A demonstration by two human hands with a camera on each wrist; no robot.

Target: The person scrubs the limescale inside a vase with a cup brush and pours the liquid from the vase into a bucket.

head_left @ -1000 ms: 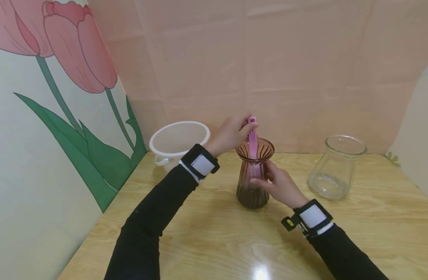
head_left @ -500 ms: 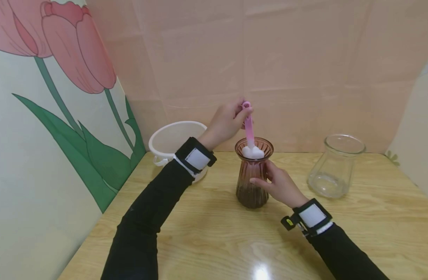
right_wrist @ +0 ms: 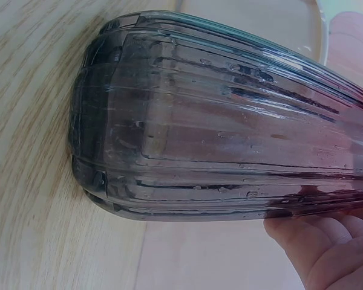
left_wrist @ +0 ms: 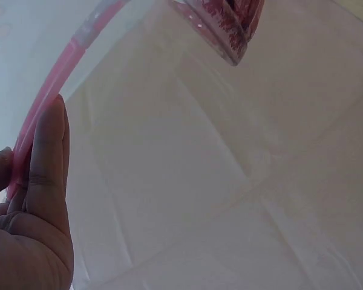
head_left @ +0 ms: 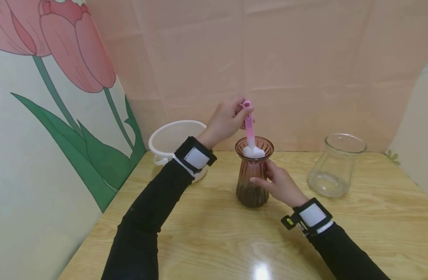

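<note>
Left hand fingers pinch brush (foamy); right hand grips vase.

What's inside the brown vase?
At the mouth of the brown vase sits the white foamy head of a pink brush, which the left hand pinches by its handle. The bottom looks dark and murky; what lies down there cannot be made out.

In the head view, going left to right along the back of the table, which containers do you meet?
White bucket → ribbed brown vase, with the pink brush in its mouth → clear glass jar.
</note>
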